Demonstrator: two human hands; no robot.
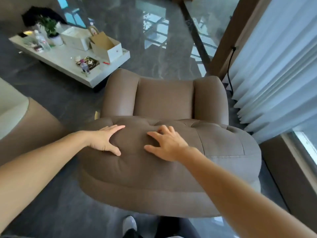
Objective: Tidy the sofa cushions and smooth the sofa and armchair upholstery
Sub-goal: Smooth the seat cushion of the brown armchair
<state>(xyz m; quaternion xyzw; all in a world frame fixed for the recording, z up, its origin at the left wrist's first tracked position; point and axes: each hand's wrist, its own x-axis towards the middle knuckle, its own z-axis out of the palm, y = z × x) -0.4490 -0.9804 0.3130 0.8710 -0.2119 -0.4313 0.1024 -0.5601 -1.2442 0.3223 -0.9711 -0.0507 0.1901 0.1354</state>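
A brown upholstered armchair (223, 152) fills the middle of the head view, seen from behind and above its tufted backrest. My left hand (106, 140) lies flat on the top left of the backrest, fingers spread and thumb pressed into the padding. My right hand (167, 146) rests a little to the right of it, fingers spread and slightly curled on the fabric. Neither hand holds anything. The seat (164, 98) and both rounded arms show beyond the backrest.
A low white coffee table (68, 60) with boxes, a potted plant and bottles stands at the upper left. Pleated white curtains (274, 74) hang at the right, beside a window. A pale sofa edge (12, 107) shows at the left. Glossy dark floor surrounds the chair.
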